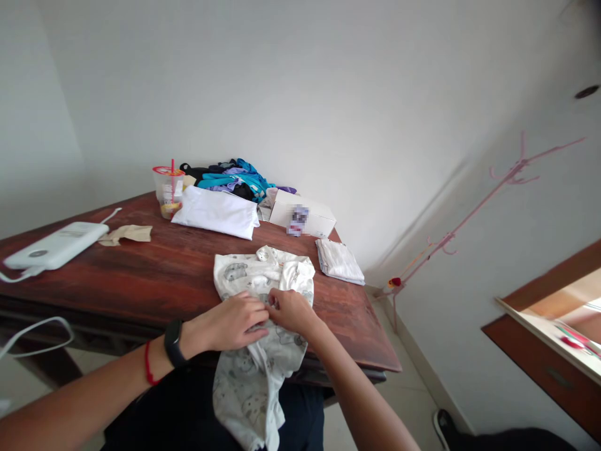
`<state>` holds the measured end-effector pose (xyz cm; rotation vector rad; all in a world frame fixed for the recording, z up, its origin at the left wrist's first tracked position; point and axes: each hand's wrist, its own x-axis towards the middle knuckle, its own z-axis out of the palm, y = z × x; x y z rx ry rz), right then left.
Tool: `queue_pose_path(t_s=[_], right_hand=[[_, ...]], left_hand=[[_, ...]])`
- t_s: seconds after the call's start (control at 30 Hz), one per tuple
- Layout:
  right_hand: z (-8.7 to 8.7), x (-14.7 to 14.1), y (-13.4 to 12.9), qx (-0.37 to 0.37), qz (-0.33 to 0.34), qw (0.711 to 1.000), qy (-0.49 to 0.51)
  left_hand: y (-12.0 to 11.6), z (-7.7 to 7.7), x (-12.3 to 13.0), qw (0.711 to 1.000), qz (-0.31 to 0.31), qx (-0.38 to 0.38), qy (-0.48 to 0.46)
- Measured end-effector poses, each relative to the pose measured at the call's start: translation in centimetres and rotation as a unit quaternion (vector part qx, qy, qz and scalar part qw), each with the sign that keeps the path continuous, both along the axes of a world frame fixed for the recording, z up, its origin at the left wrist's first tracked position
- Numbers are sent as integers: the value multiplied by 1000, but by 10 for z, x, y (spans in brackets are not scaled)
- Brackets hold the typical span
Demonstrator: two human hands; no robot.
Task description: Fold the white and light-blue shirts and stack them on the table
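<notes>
A white baby garment point(253, 401) printed with grey animals lies on the wooden table, its upper part spread flat and its lower part hanging over the front edge onto my lap. My left hand point(237, 321) rests on the middle of it, fingers bent together around the fabric, thumb lower down. Close beside it, my right hand point(292, 310) is closed with its fingers curled in a pinch on the same cloth. The fingertips of both hands nearly meet, and the bit of fabric between them is mostly hidden.
On the dark wooden table point(178, 275) are a folded white cloth point(216, 212), a plastic cup with straw point(168, 191), a white box point(282, 210), folded cloth point(340, 260) and a power bank point(59, 245). Behind lies a clothes pile point(235, 178). A pink coat stand point(462, 222) stands right.
</notes>
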<state>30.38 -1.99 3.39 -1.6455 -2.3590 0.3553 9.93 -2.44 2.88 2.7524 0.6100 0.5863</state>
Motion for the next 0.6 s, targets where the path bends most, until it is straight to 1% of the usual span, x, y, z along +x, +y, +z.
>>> queue_pose_path(t_s=[0.1,0.17,0.23,0.3,0.37,0.43,0.5,0.53,0.6], right_hand=[[-2,11,1,21,-26,999,7],[-1,28,0,27,-36,998,34],[5,51,-3,45,-49,995,71],[14,79,-10,86,-74,989,100],[22,109,-19,132,-107,979,110],[25,136,-28,160,-142,972,101],[19,154,-35,157,-182,968,75],[13,159,-38,138,-202,968,55],[2,160,-44,80,-230,970,4]], left_hand=[[9,-9,-15,999,-24,26,1],[16,-9,-29,998,-28,48,9],[24,-5,-45,997,-23,79,4],[33,1,-63,994,-11,106,-6],[41,5,-80,993,6,117,-1],[48,6,-93,993,23,112,11],[52,4,-101,994,39,97,21],[52,3,-103,995,46,87,29],[48,1,-102,994,59,71,57]])
